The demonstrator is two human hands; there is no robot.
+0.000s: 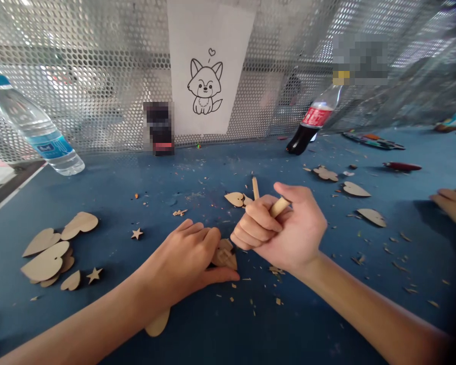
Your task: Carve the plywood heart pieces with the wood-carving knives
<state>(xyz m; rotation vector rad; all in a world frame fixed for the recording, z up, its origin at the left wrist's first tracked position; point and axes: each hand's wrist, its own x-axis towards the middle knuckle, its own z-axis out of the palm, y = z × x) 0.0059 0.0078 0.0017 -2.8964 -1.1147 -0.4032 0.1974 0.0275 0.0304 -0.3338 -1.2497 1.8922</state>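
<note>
My left hand (pixel 192 251) lies over a small wooden piece (pixel 225 253), its fingers and thumb closed around it against the blue table. The visible surface of the piece looks cut, and its full outline is hidden. Just right of it, my right hand (pixel 285 223) is wrapped around a tool with a pale wooden handle (pixel 280 207); its working end is hidden. Behind that fist, a pale wooden stick (pixel 255 187) lies beside a small wooden heart (pixel 234 198). Part of a rounded wooden piece (pixel 158 323) shows beneath my left forearm.
Wooden hearts (pixel 45 261) and a star (pixel 95 275) lie at left. A water bottle (pixel 49 142) and cola bottle (pixel 313 121) stand by the mesh, where a fox drawing (pixel 205 86) hangs. Shavings (pixel 359 259) litter the right, near another person's hand (pixel 454 203).
</note>
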